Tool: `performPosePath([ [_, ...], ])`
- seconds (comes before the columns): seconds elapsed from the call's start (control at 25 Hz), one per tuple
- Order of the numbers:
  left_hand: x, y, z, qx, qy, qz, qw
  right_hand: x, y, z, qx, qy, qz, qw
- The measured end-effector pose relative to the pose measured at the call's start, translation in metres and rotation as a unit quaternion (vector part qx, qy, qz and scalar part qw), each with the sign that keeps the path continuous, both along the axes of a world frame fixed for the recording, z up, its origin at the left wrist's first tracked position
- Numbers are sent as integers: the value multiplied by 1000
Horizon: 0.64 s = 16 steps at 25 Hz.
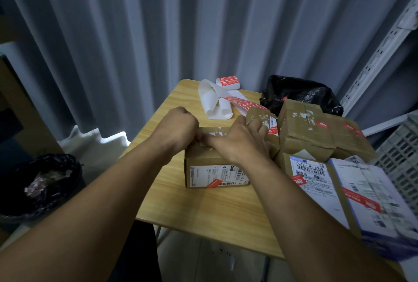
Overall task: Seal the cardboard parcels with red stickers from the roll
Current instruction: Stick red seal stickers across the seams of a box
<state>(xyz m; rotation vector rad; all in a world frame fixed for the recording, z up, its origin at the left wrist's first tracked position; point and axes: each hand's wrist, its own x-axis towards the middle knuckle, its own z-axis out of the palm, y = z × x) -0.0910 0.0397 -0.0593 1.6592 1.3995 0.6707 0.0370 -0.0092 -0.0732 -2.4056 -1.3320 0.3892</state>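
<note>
Both forearms reach forward from the lower edge of the view and meet over a cardboard parcel [214, 175] standing in the middle of the wooden counter [203, 211]. The left hand [178, 127] is bent at the wrist, its fingers curled under at the parcel's top left edge; the fingertips are hidden, so I cannot tell whether they pinch anything. The right hand [239, 140] lies flat across the parcel's top, released and gripping nothing, fingers spread towards the far right and thumb stretched left towards the other hand. One red sticker [213, 183] sits on the parcel's front label. The sticker roll [227, 82] lies at the counter's far edge, with a strip of red stickers [244, 102] trailing from it towards the stacked parcels [303, 132] on the right.
</note>
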Motion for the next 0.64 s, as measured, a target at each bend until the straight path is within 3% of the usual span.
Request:
performPosePath([
  [0.4, 1, -5, 0, 28, 70, -40, 996, 27, 7, -14, 123, 122, -19, 985],
  [0.64, -1, -7, -8, -32, -39, -7, 999, 42, 0, -26, 205, 301, -52, 930],
])
